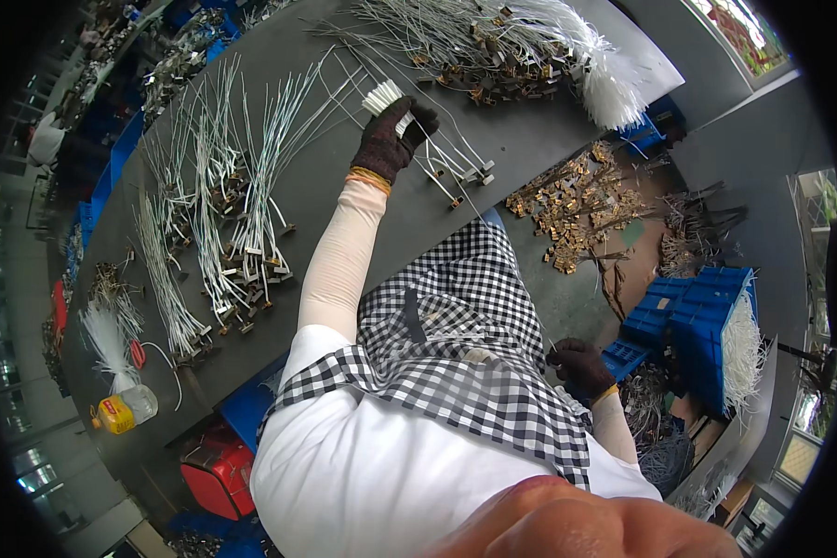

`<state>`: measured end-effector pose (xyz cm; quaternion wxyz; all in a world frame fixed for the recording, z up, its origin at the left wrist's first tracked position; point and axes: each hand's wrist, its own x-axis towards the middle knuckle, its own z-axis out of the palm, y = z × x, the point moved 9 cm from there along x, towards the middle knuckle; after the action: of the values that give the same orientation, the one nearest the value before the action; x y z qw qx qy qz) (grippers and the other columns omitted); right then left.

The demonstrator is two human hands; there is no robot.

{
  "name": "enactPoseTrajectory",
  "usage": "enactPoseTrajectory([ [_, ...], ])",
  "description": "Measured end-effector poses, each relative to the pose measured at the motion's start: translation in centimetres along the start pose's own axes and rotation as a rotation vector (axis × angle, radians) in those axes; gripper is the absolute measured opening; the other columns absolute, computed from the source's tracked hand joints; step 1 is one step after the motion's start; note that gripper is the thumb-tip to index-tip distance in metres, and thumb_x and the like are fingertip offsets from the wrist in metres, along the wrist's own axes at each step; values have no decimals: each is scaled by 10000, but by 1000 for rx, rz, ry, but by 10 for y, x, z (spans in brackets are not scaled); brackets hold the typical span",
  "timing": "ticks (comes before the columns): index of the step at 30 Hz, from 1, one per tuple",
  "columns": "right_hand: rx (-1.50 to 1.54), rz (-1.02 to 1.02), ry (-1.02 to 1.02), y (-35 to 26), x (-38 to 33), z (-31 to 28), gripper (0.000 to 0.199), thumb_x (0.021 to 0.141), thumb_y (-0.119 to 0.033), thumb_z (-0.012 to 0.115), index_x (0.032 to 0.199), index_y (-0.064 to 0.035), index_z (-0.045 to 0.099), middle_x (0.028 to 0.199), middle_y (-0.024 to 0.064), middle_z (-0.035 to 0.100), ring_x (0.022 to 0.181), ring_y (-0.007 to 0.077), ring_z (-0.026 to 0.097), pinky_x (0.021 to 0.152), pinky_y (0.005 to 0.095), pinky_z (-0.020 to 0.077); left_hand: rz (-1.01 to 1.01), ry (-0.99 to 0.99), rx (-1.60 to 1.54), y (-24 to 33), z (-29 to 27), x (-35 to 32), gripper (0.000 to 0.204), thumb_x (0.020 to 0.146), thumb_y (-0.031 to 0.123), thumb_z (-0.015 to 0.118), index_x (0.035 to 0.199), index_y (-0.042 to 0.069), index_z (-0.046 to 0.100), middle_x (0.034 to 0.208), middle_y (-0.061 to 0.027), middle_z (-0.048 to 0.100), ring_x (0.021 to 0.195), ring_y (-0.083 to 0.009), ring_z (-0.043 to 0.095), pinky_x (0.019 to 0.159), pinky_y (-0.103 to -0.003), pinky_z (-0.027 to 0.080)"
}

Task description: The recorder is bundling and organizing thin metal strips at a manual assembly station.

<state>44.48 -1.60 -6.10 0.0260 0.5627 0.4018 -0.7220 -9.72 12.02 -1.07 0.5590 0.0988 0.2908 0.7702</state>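
Observation:
My left hand [391, 139], in a dark knit glove, is closed round a bundle of short white tubes [381, 97] over the grey table. Beside it, a few white wires with small metal-and-black end pieces [458, 177] extend past the glove toward the table's near edge; whether the hand holds these too is unclear. My right hand [581, 368], also gloved, is low at my right side near the blue crates. Its fingers are curled, and a thin strand seems to rise from them, too fine to name.
Bunches of white wires [237, 214] with end pieces lie on the table's left. A large wire pile [493, 56] covers the far side. Brass-coloured parts [577, 200] are heaped at right, above blue crates [693, 325]. A yellow-labelled bottle [126, 409] stands at left.

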Motion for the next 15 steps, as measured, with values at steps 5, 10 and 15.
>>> enactPoseTrajectory([
  [5, 229, -67, -122, -47, 35, 42, 126, 867, -153, 686, 934, -50, 657, 780, 37, 655, 597, 100, 563, 516, 234, 437, -120, -74, 43, -29, 29, -37, 226, 965, 177, 601, 1104, -1, 610, 1059, -178, 674, 1056, -350, 662, 964, -500, 558],
  [10, 26, -392, -264, -163, 79, 116, 407, 879, -165, 682, 1237, 6, 589, 979, 62, 648, 801, 120, 597, 708, 256, 504, -238, -131, 299, -74, 62, -89, 247, 990, 197, 569, 1143, 6, 604, 1071, -122, 661, 1039, -260, 662, 923, -387, 576],
  [15, 257, -672, -271, -254, 86, 171, 429, 889, -96, 623, 1296, 16, 549, 1037, 83, 632, 848, 138, 602, 737, 268, 507, 675, -430, 1609, -58, 93, -135, 284, 946, 180, 634, 1172, 9, 612, 1062, -101, 659, 1006, -223, 660, 870, -356, 575],
])
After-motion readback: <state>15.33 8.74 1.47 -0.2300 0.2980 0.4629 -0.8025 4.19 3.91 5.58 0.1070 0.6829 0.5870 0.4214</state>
